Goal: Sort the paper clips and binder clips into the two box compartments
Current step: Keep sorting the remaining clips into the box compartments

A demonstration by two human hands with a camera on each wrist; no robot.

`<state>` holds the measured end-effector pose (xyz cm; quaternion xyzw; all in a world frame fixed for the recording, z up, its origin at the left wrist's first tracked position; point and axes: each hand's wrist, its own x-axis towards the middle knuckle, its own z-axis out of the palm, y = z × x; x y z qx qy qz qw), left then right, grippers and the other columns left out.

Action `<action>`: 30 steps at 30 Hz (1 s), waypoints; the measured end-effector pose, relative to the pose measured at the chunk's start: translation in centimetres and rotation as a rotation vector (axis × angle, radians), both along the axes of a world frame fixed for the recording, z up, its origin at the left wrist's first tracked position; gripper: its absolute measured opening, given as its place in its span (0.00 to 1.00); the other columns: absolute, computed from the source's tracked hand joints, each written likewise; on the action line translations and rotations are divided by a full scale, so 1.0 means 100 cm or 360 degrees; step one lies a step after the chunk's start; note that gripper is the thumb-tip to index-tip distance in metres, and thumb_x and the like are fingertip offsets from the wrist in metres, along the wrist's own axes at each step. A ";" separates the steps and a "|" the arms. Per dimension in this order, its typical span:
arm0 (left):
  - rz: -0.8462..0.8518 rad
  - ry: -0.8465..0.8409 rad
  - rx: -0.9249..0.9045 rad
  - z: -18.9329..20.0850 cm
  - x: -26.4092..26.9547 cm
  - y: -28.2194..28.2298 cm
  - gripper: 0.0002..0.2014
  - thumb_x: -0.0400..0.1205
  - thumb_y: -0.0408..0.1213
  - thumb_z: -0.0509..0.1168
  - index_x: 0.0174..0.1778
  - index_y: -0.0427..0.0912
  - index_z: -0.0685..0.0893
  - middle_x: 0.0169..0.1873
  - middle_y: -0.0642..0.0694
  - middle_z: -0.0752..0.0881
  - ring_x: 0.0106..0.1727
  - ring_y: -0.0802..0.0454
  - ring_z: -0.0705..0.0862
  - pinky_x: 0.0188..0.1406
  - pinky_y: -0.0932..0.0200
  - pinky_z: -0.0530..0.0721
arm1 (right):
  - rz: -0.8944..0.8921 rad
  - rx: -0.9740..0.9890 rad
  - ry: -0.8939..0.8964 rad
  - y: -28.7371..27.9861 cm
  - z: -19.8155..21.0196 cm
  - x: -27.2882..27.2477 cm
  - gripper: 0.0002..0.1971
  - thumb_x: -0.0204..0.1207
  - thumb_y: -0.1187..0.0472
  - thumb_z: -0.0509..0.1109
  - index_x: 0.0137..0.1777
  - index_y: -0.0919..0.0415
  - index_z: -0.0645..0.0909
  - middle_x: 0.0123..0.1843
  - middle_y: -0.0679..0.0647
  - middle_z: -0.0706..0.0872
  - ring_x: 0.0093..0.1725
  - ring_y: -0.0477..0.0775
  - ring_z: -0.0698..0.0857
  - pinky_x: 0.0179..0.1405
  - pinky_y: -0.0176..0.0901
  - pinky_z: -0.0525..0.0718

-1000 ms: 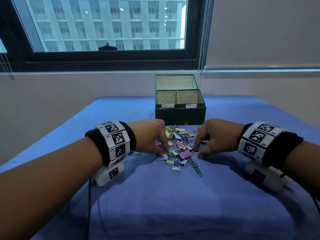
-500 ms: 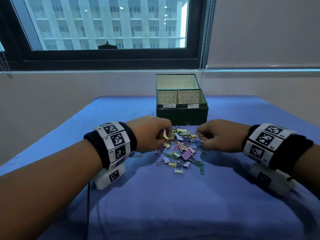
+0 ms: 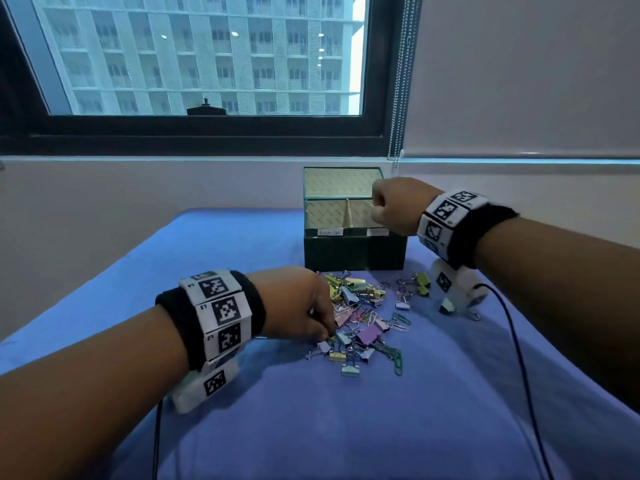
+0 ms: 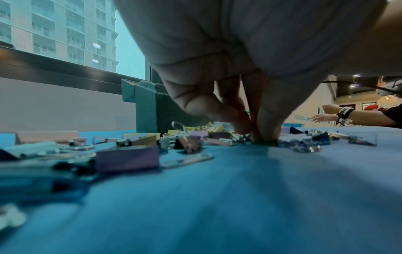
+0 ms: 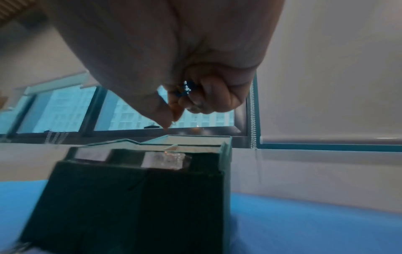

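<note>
A pile of pastel binder clips and paper clips (image 3: pixel 363 320) lies on the blue cloth in front of a dark green box (image 3: pixel 355 252). The box lid stands open, and a divider (image 3: pixel 347 216) splits it into two labelled compartments. My right hand (image 3: pixel 379 209) hovers over the right compartment. Its thumb and forefinger pinch a thin wire paper clip (image 5: pixel 174 122), and its curled fingers hold blue clips (image 5: pixel 184 89). My left hand (image 3: pixel 327 336) is down at the pile's left edge, thumb and fingertips closing on a small green clip (image 4: pixel 264 142).
The table with its blue cloth (image 3: pixel 346 427) stretches wide toward me. Thin cables (image 3: pixel 516 341) trail from both wrists. A bead chain (image 3: pixel 398 81) hangs at the window behind the box. Another person's hands (image 4: pixel 332 115) show far right in the left wrist view.
My right hand rose from the pile to above the box's right compartment, carrying clips. My left hand, lifted half a second ago, dropped back onto the pile's left edge.
</note>
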<state>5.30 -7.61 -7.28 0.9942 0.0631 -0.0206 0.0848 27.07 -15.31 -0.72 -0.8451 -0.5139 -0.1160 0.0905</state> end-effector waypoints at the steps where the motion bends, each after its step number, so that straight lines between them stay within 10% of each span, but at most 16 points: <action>1: -0.0007 0.0000 -0.0005 0.000 -0.001 0.000 0.07 0.76 0.45 0.73 0.49 0.58 0.92 0.40 0.62 0.83 0.40 0.65 0.80 0.49 0.60 0.84 | -0.0057 -0.0047 -0.0047 0.008 0.000 0.005 0.03 0.78 0.60 0.62 0.46 0.57 0.77 0.45 0.54 0.82 0.44 0.57 0.81 0.41 0.45 0.77; 5: 0.0010 -0.0050 0.0023 -0.002 -0.003 0.002 0.10 0.76 0.40 0.68 0.48 0.59 0.90 0.41 0.64 0.83 0.38 0.66 0.80 0.48 0.62 0.85 | -0.0135 -0.0232 -0.0074 0.030 -0.003 0.014 0.15 0.76 0.69 0.62 0.58 0.60 0.85 0.59 0.57 0.87 0.53 0.61 0.87 0.52 0.46 0.86; 11: -0.0036 -0.0010 0.0046 -0.004 0.001 0.005 0.11 0.75 0.45 0.73 0.53 0.59 0.90 0.48 0.61 0.85 0.45 0.62 0.81 0.50 0.63 0.82 | 0.0041 -0.0112 0.0124 0.024 0.003 0.006 0.29 0.74 0.74 0.61 0.66 0.42 0.83 0.72 0.51 0.81 0.35 0.47 0.81 0.26 0.33 0.74; 17: -0.0001 -0.0004 0.0106 -0.003 0.000 0.003 0.04 0.74 0.47 0.71 0.41 0.54 0.90 0.41 0.58 0.87 0.40 0.60 0.83 0.45 0.58 0.86 | 0.0352 -0.0232 0.0164 -0.029 -0.017 -0.033 0.07 0.73 0.65 0.70 0.42 0.50 0.84 0.37 0.41 0.82 0.39 0.44 0.82 0.39 0.38 0.77; 21: 0.0037 -0.0063 0.0168 -0.001 0.000 0.000 0.05 0.76 0.44 0.66 0.39 0.48 0.86 0.38 0.54 0.87 0.37 0.57 0.83 0.41 0.59 0.85 | 0.0281 -0.0871 0.0253 -0.069 -0.046 -0.055 0.07 0.67 0.52 0.78 0.41 0.49 0.83 0.39 0.45 0.87 0.39 0.49 0.85 0.40 0.41 0.84; 30: 0.0159 0.0040 0.0120 0.045 0.033 0.009 0.04 0.82 0.46 0.67 0.46 0.53 0.87 0.37 0.58 0.88 0.39 0.63 0.85 0.49 0.61 0.84 | 0.0278 -0.0540 0.0452 -0.080 -0.060 -0.045 0.06 0.69 0.54 0.76 0.45 0.51 0.84 0.40 0.45 0.86 0.42 0.51 0.85 0.44 0.44 0.86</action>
